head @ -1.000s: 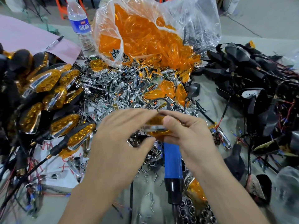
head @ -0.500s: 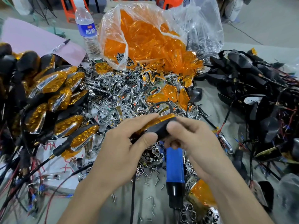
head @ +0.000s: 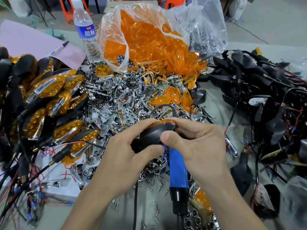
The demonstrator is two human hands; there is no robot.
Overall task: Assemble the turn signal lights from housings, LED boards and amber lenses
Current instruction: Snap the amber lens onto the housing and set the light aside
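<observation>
Both hands hold one turn signal light (head: 153,131) above the middle of the table: a black housing turned towards me with an amber lens edge along its top. My left hand (head: 126,156) grips its left side, thumb under the housing. My right hand (head: 194,143) grips the right side, thumb pressed on the housing's back. A black wire loops up from the light. Finished amber lights (head: 49,103) are stacked at the left. Empty black housings (head: 259,90) with wires lie at the right. A clear bag of amber lenses (head: 149,42) stands at the back.
A blue-handled screwdriver (head: 177,178) lies under my hands, pointing at me. Chrome reflectors and LED boards (head: 116,100) cover the table's middle, with loose screws (head: 156,185) nearer me. A water bottle (head: 84,29), a pink sheet (head: 33,40) and a pen (head: 59,47) sit at the back left.
The light has been rotated in my hands: earlier the amber lens and chrome faced up, now the black housing back faces me. My hands stayed in the same place.
</observation>
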